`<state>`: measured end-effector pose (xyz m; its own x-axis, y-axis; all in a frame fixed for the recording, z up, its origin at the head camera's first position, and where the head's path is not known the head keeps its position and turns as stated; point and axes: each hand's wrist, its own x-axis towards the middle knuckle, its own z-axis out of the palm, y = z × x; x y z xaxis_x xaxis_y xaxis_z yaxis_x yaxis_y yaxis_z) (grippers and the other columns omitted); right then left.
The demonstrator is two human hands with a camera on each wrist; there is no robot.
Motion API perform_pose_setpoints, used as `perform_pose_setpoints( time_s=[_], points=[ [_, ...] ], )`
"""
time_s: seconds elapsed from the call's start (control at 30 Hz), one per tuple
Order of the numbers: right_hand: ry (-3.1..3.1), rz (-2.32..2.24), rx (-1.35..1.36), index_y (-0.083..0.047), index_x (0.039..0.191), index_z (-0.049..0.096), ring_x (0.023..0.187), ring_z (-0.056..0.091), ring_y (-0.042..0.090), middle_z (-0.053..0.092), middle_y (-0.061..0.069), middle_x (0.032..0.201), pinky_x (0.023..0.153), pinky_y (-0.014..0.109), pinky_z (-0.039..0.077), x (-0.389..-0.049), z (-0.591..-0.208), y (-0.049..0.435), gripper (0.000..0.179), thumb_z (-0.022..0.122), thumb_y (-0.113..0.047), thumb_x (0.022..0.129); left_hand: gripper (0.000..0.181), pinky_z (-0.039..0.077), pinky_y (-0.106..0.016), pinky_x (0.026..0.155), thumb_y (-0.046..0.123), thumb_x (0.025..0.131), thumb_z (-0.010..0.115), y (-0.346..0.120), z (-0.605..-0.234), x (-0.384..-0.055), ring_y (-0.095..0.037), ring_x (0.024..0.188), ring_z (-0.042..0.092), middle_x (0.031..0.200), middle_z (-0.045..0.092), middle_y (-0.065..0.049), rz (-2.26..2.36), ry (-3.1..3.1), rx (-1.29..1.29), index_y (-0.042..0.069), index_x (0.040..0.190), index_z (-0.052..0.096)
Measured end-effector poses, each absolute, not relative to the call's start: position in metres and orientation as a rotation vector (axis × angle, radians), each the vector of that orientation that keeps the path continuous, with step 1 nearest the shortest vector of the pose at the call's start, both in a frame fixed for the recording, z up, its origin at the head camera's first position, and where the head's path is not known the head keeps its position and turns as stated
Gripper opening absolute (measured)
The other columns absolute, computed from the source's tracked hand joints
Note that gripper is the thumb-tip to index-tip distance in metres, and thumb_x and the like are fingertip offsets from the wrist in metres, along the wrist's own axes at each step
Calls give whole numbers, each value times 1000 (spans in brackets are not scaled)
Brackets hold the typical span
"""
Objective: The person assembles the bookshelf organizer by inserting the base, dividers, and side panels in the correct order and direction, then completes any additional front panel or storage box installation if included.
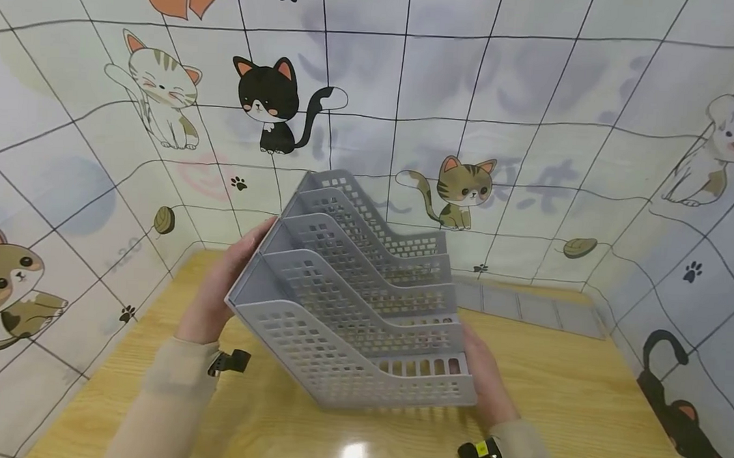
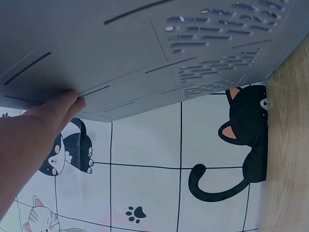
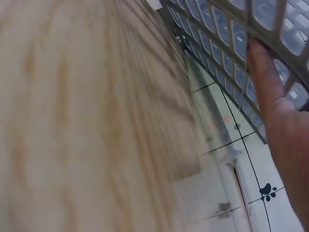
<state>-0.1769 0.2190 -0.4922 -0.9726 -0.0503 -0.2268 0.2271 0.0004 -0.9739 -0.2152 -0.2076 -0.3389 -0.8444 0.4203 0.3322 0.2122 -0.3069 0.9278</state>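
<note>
A grey plastic file rack [image 1: 363, 311] with several upright perforated dividers is held tilted over the wooden table between both hands. My left hand [image 1: 220, 284] presses its left side, partly hidden behind the solid panel. In the left wrist view, the extended fingers of that hand [image 2: 48, 116] lie against the slotted grey panel [image 2: 135, 67]. At the rack's opposite end, my right hand [image 1: 486, 371] supports the low front side. The right wrist view shows one straight digit of this hand [image 3: 270, 82] along the lattice [image 3: 222, 43]; its other fingers are hidden.
A flat grey segmented strip [image 1: 529, 310] lies at the table's back right, by the wall. The wooden table [image 1: 581, 402] is enclosed by a tile-patterned covering [image 1: 373, 79] printed with cats. Black wrist straps show below both hands.
</note>
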Motion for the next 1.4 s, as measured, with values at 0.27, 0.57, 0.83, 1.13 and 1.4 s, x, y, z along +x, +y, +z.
perform_pose_setpoints(
  time_s=[0.27,0.57,0.83,1.13,1.4],
  points=[
    [1966,-2011,143,-17,161,36,105,70,28,68,17,128,88,40,59,-187,-494,216,53,45,-32,111,71,52,-27,99,19,103,38,-193,-328,-215,-42,146,32,171,13,-17,2169,1970,670,16,168,8],
    [2126,-1664,-133,15,155,27,71,69,25,73,20,91,62,37,60,-194,-491,215,59,45,-12,106,69,48,-43,104,17,103,39,-182,-323,-217,-43,146,32,171,17,-13,2091,2128,512,16,167,15],
    [2243,-1495,-211,21,143,42,72,71,27,73,20,88,66,43,63,-192,-481,222,52,48,-15,106,61,48,-20,99,27,110,40,-178,-323,-202,-35,152,28,171,19,-5,2047,2204,587,13,166,20],
    [2277,-1399,-264,21,134,53,68,70,27,74,15,84,64,43,62,-192,-474,226,44,51,-5,98,57,43,-17,106,25,111,36,-175,-325,-176,-25,153,28,171,23,0,2105,2211,571,17,166,23],
    [2458,-1185,-304,14,135,58,75,66,21,72,16,91,72,38,60,-198,-473,250,42,53,-14,105,55,33,-10,110,23,112,38,-169,-329,-161,-22,156,22,170,26,-1,2033,2394,601,16,165,28]
  ],
)
